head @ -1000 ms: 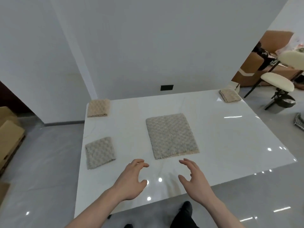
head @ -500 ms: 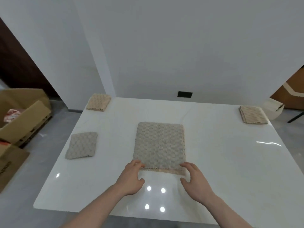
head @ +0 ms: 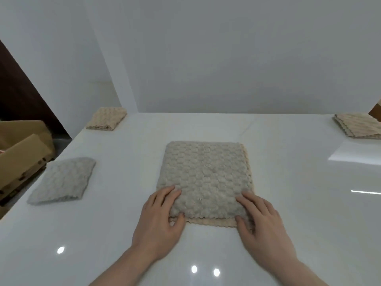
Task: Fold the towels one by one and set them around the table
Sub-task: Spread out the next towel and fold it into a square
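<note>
- Centre towel lies flat mid-tabletop, half-folded rectangle, grey bumpy face up, beige under-layer peeking along near edge.
- Left hand on towel's near-left corner: fingers lie over top, thumb curls at edge, pinching the corner.
- Right hand on near-right corner: fingers spread over top, thumb tucked at near edge, gripping the corner.
- Both forearms come in from bottom of frame, bare.
- Tabletop white, glossy, with light spots reflected near front edge.
- Grey folded towel sits at left edge, well apart from centre towel.
- Beige folded towel at far-left corner of tabletop.
- Another beige folded towel at far-right corner, partly cut by frame edge.
- Cardboard box on floor left of tabletop, flap open; contents too cut off to tell.
- Plain white wall behind tabletop.
</note>
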`<state>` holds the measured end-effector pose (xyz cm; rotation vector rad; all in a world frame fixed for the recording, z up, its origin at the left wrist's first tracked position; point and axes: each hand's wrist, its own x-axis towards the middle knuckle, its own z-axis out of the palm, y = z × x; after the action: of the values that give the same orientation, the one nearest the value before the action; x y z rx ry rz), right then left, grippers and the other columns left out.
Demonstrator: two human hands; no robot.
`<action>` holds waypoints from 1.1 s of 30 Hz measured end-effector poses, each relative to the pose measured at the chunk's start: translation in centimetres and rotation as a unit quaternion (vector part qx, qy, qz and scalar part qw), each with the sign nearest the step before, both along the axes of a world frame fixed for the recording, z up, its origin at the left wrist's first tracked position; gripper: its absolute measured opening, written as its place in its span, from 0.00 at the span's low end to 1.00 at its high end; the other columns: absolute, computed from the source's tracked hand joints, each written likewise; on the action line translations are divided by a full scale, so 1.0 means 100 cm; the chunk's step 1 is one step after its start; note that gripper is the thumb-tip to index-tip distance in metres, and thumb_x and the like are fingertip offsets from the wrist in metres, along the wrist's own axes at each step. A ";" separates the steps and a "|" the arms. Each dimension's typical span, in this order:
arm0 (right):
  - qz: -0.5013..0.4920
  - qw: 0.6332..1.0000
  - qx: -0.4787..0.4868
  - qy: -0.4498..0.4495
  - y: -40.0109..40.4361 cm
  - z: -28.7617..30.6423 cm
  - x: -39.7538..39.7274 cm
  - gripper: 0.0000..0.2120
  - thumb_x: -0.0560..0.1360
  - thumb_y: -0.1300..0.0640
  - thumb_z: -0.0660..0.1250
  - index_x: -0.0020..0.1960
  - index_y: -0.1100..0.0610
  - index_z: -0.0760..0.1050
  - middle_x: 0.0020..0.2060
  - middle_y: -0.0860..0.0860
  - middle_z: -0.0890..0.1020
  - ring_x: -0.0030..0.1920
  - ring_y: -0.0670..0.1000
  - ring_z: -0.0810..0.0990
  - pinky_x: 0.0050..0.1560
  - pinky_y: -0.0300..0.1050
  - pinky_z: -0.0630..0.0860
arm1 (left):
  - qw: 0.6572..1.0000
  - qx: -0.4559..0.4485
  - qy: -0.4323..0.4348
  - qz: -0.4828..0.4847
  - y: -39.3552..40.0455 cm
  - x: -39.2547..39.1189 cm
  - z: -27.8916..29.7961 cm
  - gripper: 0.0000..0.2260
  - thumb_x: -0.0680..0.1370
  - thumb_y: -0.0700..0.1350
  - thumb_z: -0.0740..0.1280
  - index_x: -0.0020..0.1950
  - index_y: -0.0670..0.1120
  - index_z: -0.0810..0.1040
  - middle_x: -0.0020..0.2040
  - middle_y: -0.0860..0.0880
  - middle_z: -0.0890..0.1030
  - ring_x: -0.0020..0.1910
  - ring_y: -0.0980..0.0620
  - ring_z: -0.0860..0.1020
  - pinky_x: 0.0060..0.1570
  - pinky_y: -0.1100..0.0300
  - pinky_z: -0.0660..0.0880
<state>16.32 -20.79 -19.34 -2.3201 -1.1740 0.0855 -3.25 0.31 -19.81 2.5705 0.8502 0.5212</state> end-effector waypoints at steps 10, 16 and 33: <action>0.011 0.997 0.055 -0.047 -0.007 -0.006 0.000 0.23 0.75 0.52 0.65 0.70 0.46 0.74 0.69 0.40 0.72 0.70 0.46 0.70 0.73 0.43 0.66 | 0.995 0.074 -0.051 0.038 -0.013 -0.006 0.003 0.26 0.73 0.57 0.61 0.70 0.53 0.71 0.67 0.56 0.73 0.67 0.53 0.69 0.69 0.56 0.66; 0.005 0.993 0.119 -0.018 -0.011 -0.004 0.000 0.14 0.75 0.56 0.67 0.59 0.48 0.81 0.58 0.41 0.78 0.61 0.47 0.77 0.60 0.37 0.69 | 0.993 0.056 -0.055 0.086 -0.022 -0.010 0.004 0.16 0.78 0.50 0.64 0.65 0.52 0.78 0.64 0.53 0.77 0.65 0.50 0.71 0.65 0.55 0.70; 0.000 0.980 0.197 0.009 -0.008 -0.004 0.005 0.23 0.71 0.70 0.63 0.55 0.46 0.81 0.49 0.40 0.78 0.52 0.43 0.76 0.55 0.31 0.68 | 0.967 0.119 -0.201 0.103 -0.025 -0.012 0.004 0.14 0.73 0.34 0.69 0.55 0.49 0.83 0.53 0.56 0.81 0.58 0.55 0.73 0.56 0.61 0.74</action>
<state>16.78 -21.61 -19.76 -1.9657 -1.0695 -0.1168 -4.44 -2.22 -19.43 2.4558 0.9543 1.2254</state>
